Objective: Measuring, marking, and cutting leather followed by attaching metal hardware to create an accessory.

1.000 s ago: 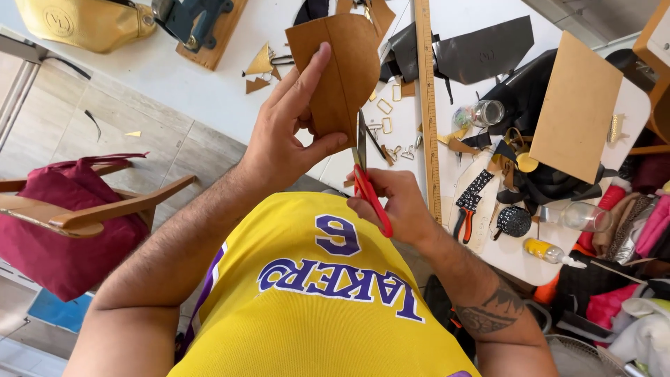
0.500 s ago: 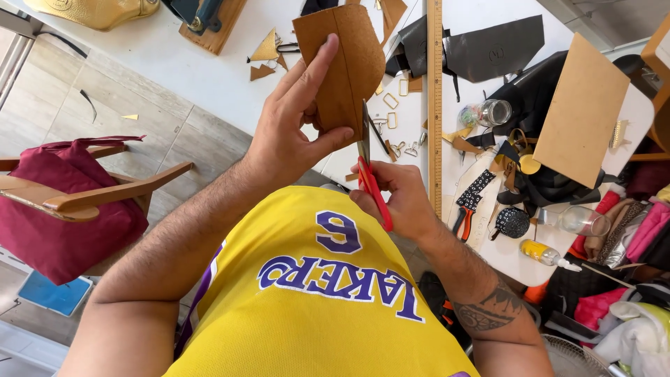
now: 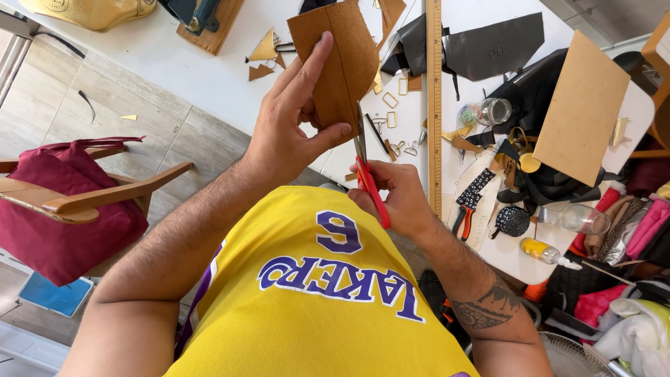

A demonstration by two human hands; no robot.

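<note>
Our left hand (image 3: 289,132) pinching a rounded, suede-like brown leather piece (image 3: 338,59), our right hand (image 3: 391,195) at four o'clock gripping red-handled scissors (image 3: 366,174), steel blades meeting its lower edge

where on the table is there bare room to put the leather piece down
The widest bare patch of the white table lies between the wooden block and the table's near edge, left of the left hand. Right of the wooden ruler it is crowded with black leather, jars and pliers.

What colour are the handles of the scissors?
Red, on the scissors in the right hand; head view.
</note>
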